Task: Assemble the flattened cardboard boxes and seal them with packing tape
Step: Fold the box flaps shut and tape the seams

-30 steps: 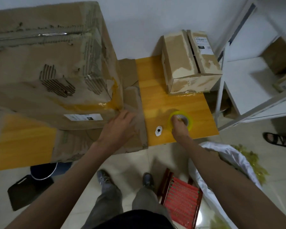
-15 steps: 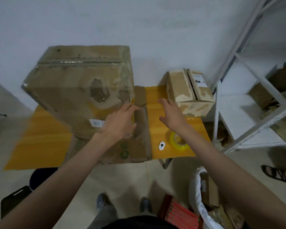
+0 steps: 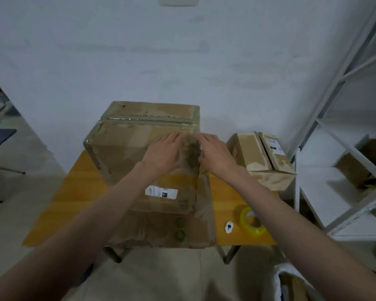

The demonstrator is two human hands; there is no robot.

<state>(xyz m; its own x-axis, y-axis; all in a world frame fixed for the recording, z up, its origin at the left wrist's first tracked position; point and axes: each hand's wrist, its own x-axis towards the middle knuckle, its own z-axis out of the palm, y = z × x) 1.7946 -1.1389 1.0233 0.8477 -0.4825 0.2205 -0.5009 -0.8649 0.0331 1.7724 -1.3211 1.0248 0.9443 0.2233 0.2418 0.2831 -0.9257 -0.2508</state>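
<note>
Large box (image 3: 122,148), torn corner behind hands (image 3: 163,154).

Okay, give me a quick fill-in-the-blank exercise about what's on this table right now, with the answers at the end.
1. Both the left hand and the right hand rest on the big ____.
2. The roll of tape on the table is ____ in colour.
3. The small box sits to the ____ of the big one.
4. Neither hand holds the ____.

Answers: box, yellow, right, tape
</note>
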